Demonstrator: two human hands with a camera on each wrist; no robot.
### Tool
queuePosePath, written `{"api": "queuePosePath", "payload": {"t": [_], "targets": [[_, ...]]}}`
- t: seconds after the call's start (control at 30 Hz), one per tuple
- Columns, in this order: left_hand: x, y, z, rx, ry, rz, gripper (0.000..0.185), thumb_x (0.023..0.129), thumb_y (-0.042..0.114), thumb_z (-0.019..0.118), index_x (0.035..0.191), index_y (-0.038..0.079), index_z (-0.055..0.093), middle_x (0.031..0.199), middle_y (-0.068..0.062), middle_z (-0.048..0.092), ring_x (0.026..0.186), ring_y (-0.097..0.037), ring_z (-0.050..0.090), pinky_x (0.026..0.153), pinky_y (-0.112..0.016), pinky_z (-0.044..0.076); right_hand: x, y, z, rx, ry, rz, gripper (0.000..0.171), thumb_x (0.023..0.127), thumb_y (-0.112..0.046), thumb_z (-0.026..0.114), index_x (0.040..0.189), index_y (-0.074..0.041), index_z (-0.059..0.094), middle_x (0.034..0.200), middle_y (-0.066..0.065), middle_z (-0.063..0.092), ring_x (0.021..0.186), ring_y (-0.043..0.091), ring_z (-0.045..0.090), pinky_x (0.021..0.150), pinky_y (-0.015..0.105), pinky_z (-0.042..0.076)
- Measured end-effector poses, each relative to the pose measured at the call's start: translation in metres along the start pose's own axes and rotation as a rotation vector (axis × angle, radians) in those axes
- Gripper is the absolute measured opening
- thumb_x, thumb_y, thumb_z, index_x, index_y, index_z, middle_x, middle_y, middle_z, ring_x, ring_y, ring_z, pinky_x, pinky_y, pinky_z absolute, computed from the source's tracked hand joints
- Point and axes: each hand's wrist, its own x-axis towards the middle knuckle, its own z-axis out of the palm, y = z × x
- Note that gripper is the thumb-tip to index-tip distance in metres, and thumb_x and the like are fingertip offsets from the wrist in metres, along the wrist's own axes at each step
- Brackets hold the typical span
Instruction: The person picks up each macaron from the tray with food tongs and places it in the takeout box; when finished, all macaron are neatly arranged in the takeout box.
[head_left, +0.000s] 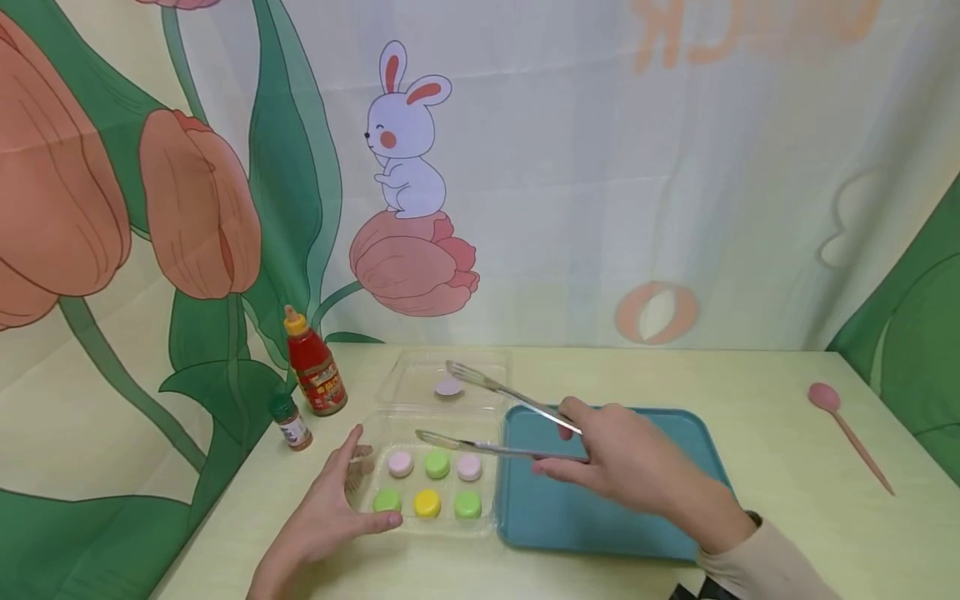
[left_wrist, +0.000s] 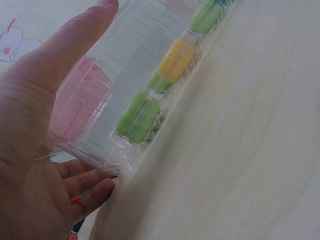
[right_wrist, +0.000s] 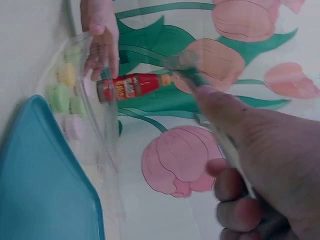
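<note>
Head view | left hand (head_left: 330, 508) braces box (head_left: 375, 479) edge | right hand (head_left: 630, 467) holds tongs (head_left: 487, 417)

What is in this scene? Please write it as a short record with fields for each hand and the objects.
left hand: open, rests against the left side of the clear box
right hand: holds metal tongs, spread open above the box
box contents: six macarons, two pink, three green, one yellow
box lid: open, one pink macaron on it
beside box: teal tray, on the right
also on table: red sauce bottle, small spice jar, pink spoon
</note>
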Motion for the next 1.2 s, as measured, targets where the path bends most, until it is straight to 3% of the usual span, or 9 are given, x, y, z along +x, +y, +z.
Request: {"api": "queuePosePath", "payload": {"t": [0.3,0.43,0.53,0.77,0.97,1.07,1.13,1.2], "targets": [[0.002,0.002,0.0,0.007,0.005,0.016,0.139,0.066,0.059,0.094,0.167,0.026,0.006,0.161,-0.007,0.04,0.146,-0.032,0.044,0.118,-0.067,0.03,-0.031,0.027,-0.016,0.09,0.481,0.087,0.042,0.091,-0.049,0.078,0.11,-0.02,0.056,0.06,-0.009,0.047,0.046,0.006,0.043,0.045,0.026,0.039],[0.002,0.004,0.0,0.003,0.003,0.014,0.139,0.065,0.059,0.094,0.167,0.026,0.006,0.161,-0.007,0.04,0.146,-0.032,0.044,0.118,-0.067,0.03,-0.048,0.05,-0.022,0.08,0.693,0.189,0.043,0.09,-0.039,0.082,0.117,-0.014,0.059,0.061,-0.005,0.049,0.047,0.009,0.044,0.046,0.024,0.038],[0.002,0.004,0.0,0.002,0.001,0.005,0.139,0.065,0.059,0.094,0.167,0.027,0.006,0.161,-0.007,0.04,0.146,-0.032,0.044,0.117,-0.068,0.03,-0.062,0.069,-0.027,0.062,0.805,0.288,0.051,0.088,-0.036,0.084,0.126,-0.012,0.059,0.063,-0.002,0.053,0.049,0.01,0.046,0.048,0.023,0.036],[0.001,0.004,-0.002,0.002,-0.002,-0.016,0.139,0.065,0.059,0.094,0.167,0.027,0.006,0.161,-0.006,0.04,0.146,-0.033,0.044,0.117,-0.068,0.031,-0.096,0.105,-0.032,0.041,0.832,0.541,0.081,0.088,-0.039,0.084,0.152,-0.013,0.043,0.069,0.001,0.063,0.049,0.005,0.05,0.05,0.024,0.035],[0.001,0.001,-0.001,-0.001,-0.005,-0.012,0.138,0.066,0.059,0.094,0.167,0.027,0.005,0.161,-0.007,0.041,0.145,-0.033,0.045,0.116,-0.068,0.032,-0.114,0.126,-0.025,0.069,0.868,0.712,0.07,0.089,-0.043,0.081,0.148,-0.024,0.049,0.076,0.0,0.067,0.055,-0.006,0.054,0.057,0.017,0.039],[0.001,0.0,-0.001,-0.003,-0.006,-0.011,0.138,0.066,0.059,0.094,0.167,0.026,0.005,0.161,-0.007,0.041,0.144,-0.033,0.046,0.116,-0.068,0.033,-0.121,0.136,-0.021,0.104,0.866,0.78,0.068,0.09,-0.045,0.079,0.148,-0.028,0.049,0.094,0.004,0.066,0.061,-0.011,0.053,0.058,0.014,0.04],[0.001,0.001,-0.001,-0.001,-0.006,-0.012,0.138,0.067,0.059,0.093,0.167,0.027,0.005,0.161,-0.007,0.041,0.144,-0.033,0.046,0.116,-0.068,0.033,-0.124,0.143,-0.018,0.098,0.849,0.798,0.071,0.09,-0.044,0.079,0.151,-0.023,0.048,0.111,0.013,0.061,0.071,-0.004,0.054,0.063,0.017,0.041],[0.001,0.001,-0.001,-0.003,-0.007,-0.013,0.137,0.067,0.059,0.093,0.167,0.026,0.005,0.161,-0.007,0.041,0.144,-0.033,0.046,0.115,-0.068,0.033,-0.128,0.151,-0.013,0.081,0.83,0.798,0.076,0.091,-0.043,0.078,0.153,-0.013,0.046,0.117,0.019,0.053,0.092,0.009,0.055,0.072,0.026,0.044]]}}
